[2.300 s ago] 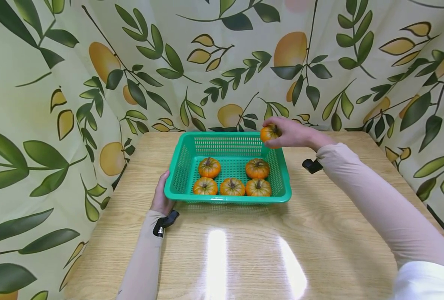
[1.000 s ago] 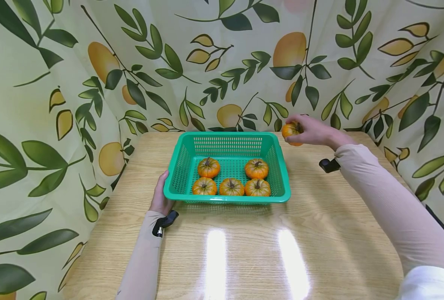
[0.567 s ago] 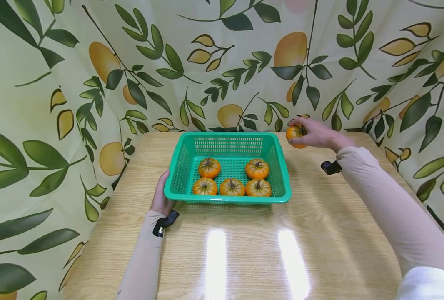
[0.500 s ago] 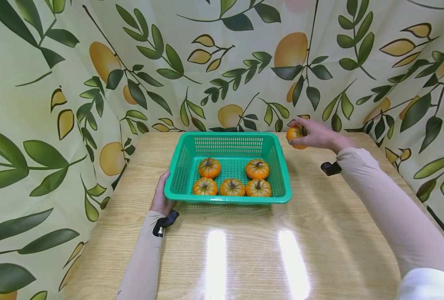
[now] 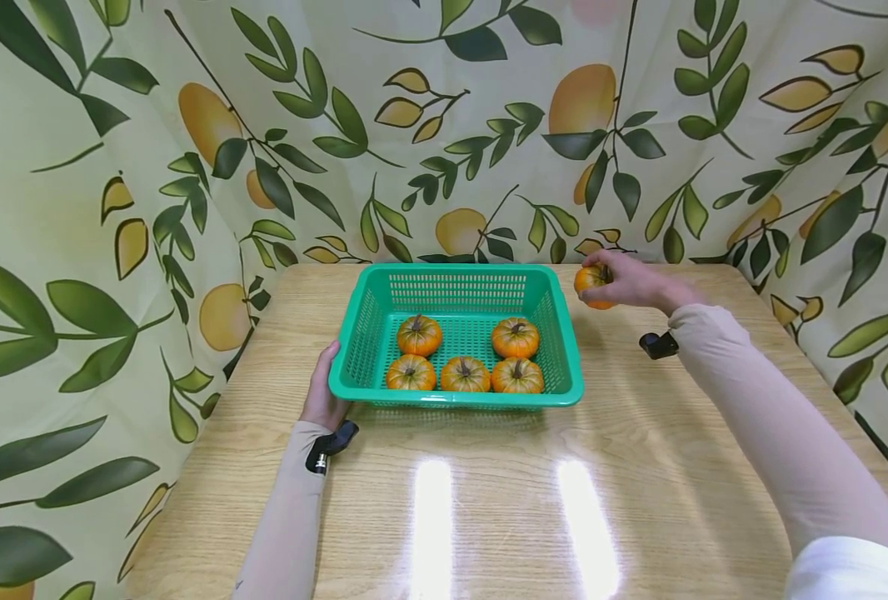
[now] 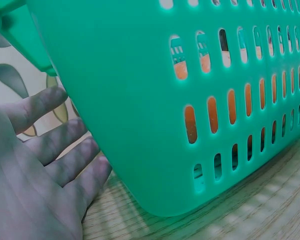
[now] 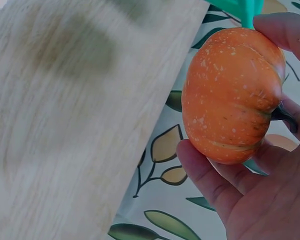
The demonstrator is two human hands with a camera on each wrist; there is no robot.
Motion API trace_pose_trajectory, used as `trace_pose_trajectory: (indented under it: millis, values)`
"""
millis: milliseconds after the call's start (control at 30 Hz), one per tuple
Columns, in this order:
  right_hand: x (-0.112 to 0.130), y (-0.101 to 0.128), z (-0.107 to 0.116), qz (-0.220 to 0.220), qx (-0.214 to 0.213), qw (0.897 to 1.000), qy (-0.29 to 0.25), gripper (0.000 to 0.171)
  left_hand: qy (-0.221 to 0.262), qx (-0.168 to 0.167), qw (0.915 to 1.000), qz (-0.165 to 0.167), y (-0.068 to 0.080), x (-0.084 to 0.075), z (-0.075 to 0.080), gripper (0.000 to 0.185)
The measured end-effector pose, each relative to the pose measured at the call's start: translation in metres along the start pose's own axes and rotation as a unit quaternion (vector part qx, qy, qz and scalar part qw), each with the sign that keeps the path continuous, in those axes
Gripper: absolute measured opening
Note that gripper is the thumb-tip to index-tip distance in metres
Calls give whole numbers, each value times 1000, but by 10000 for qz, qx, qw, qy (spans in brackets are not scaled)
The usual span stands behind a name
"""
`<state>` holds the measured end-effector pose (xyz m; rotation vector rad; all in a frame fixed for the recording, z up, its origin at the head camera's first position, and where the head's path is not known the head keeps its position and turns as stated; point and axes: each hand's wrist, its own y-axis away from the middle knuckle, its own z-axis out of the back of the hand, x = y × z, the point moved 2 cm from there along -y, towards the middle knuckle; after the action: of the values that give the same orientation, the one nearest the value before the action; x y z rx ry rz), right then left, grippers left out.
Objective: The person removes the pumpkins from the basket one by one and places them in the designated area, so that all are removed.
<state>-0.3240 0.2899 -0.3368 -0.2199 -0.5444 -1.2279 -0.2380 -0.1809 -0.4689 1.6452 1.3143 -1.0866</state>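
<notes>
My right hand [image 5: 636, 283] grips a small orange pumpkin [image 5: 592, 287] over the table, just right of the basket's back right corner. In the right wrist view, thumb and fingers hold the pumpkin [image 7: 230, 95] from opposite sides, its dark stem turned toward the palm. A green plastic basket [image 5: 455, 400] with slotted walls stands mid-table. Several similar pumpkins [image 5: 465, 374] lie inside it, three along the front and two behind. My left hand [image 5: 322, 396] is at the basket's left side. The left wrist view shows its extended fingers [image 6: 65, 135] right against the basket wall [image 6: 110, 90].
The wooden table [image 5: 384, 500] extends in front of the basket and on both sides of it. A curtain [image 5: 444, 133] printed with leaves and fruit hangs close behind the table and along its left and right sides.
My right hand has carried the pumpkin from above the basket's right rim out to the right, then slightly lower toward the table. The left hand, the basket and the other pumpkins have stayed put.
</notes>
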Motion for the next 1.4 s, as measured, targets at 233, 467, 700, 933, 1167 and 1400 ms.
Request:
trace_pose_trajectory:
  millis: [233,467,700,933,1167,1400]
  values:
    - [-4,1,-2,-5,120,9998,147,58,33,86,10000,-27,-1,-3,1,65]
    - [-7,1,-9,-162,366,9991,170,58,16,70,10000,-53,0,-1,1,64]
    - [-9,-2,-18,175,199,9992,292,55,92,45,9999,-67,0,1,1,67]
    - [-14,0,-30,15,41,9999,109,57,122,45,9999,-16,1,1,0,66]
    - [-16,1,-36,26,95,9999,30,60,172,49,9998,-33,2,-1,0,65]
    - [-26,0,-43,98,101,9998,143,59,138,64,9999,52,3,1,-1,67]
